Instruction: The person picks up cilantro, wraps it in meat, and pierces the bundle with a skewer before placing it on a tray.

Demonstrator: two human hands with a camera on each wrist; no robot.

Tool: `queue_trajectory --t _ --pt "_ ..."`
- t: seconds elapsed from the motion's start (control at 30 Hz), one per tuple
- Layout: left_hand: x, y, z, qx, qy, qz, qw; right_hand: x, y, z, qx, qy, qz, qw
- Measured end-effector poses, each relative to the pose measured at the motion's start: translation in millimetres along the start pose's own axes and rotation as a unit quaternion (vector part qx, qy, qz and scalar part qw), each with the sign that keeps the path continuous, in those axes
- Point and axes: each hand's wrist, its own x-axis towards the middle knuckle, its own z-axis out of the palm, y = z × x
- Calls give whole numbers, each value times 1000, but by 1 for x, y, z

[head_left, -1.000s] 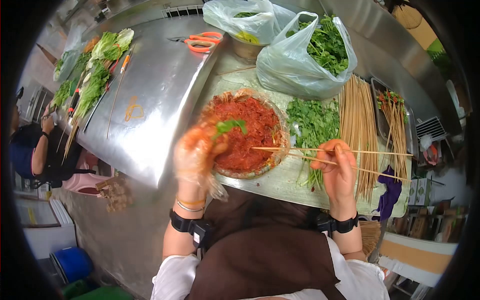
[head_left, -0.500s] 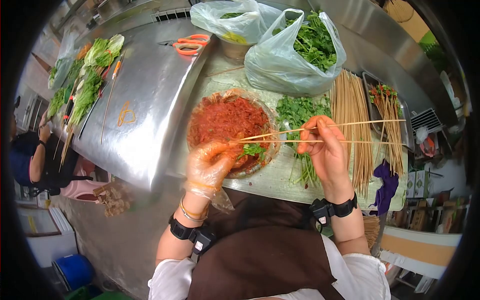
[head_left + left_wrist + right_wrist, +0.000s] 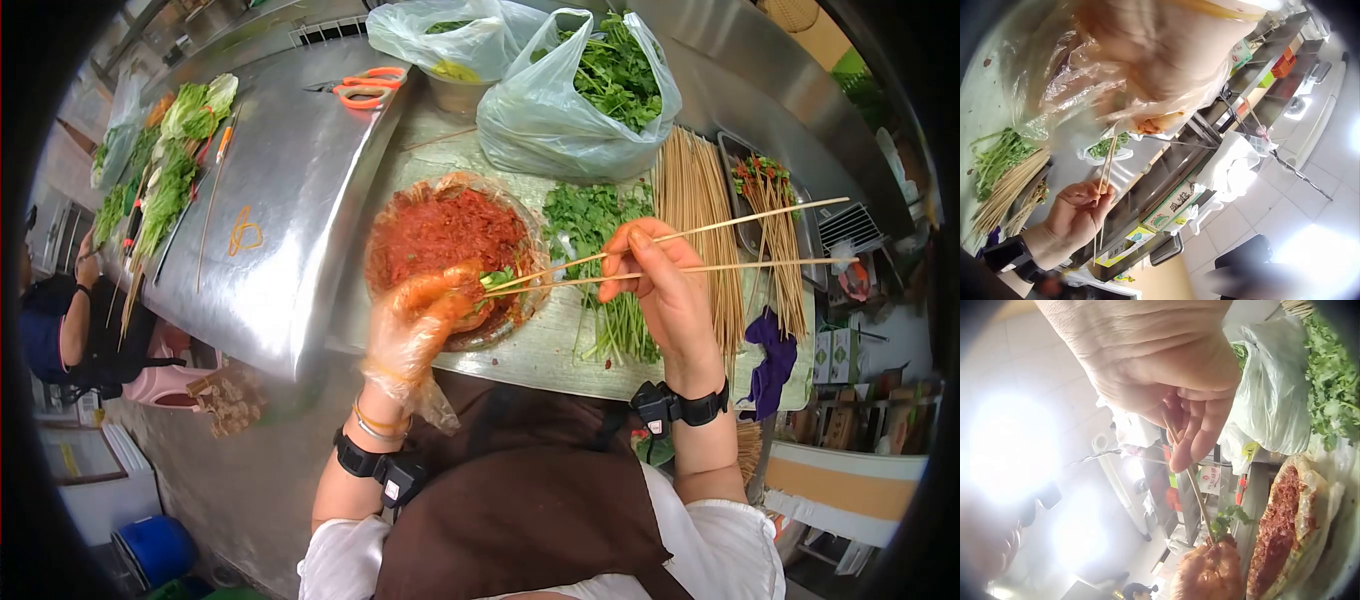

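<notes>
My left hand (image 3: pixel 415 315), in a clear plastic glove smeared red, is at the near edge of a round bowl of red marinated meat (image 3: pixel 455 230). Its fingers pinch a cilantro sprig (image 3: pixel 1232 517), apparently with some of the red meat; the fingers hide most of it. My bare right hand (image 3: pixel 668 280) grips two thin bamboo skewers (image 3: pixel 780 215) between thumb and fingers. They spread apart toward the right, while their tips meet at the cilantro in the gloved fingers.
Right of the bowl lie loose cilantro (image 3: pixel 610 225) and a row of bamboo skewers (image 3: pixel 690 190). A metal tray (image 3: pixel 735 150) holds filled skewers. Behind stands a plastic bag of greens (image 3: pixel 570 130). Orange-handled scissors (image 3: pixel 365 97) and lettuce (image 3: pixel 170 190) lie on the left steel counter.
The left hand has come down to the bowl's near edge with the cilantro. The right hand has brought the skewer tips to it; the skewers now slope up to the right.
</notes>
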Motion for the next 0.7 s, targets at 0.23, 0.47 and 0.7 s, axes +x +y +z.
queue_trajectory --t 0.23,0.47,0.7 --pt "7 -10 -7 -66 49 13 997 -15 -2 17 34 -4 -27 999" --pt "9 -12 -10 -214 70 -10 974 -31 24 11 38 -1 -66 997" --pt "5 -7 1 -220 112 -24 969 -30 30 13 52 -8 -68 996"
